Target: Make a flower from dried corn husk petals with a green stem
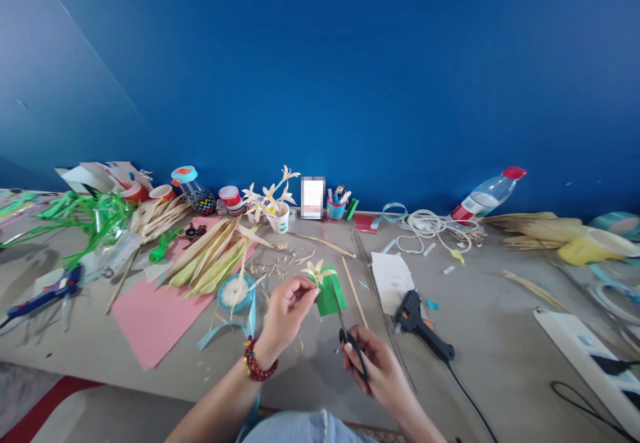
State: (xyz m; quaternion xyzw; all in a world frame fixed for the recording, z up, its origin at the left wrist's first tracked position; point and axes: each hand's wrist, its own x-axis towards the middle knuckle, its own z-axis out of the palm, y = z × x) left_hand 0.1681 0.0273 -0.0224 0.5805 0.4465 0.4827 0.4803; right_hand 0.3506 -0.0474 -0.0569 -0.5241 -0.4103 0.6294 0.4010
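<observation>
My left hand (290,306), a red bead bracelet at its wrist, is closed in a pinch at the left edge of a small green sheet (327,302). A pale corn-husk flower (319,271) shows just above those fingertips, against the sheet's upper edge; whether the fingers also grip it I cannot tell. In my right hand (373,356) are scissors (356,353) with black handles, fingers wrapped round the loops. Their blades point up and away, lying over the right part of the green sheet. How far the blades are parted is not clear.
Pink paper (155,323), corn husks (210,256) and a blue ribbon roll (236,293) lie left. A black glue gun (425,326) and a power strip (585,356) are right. Behind stand a cup of husk flowers (279,222), a pen holder (335,210) and a bottle (487,196).
</observation>
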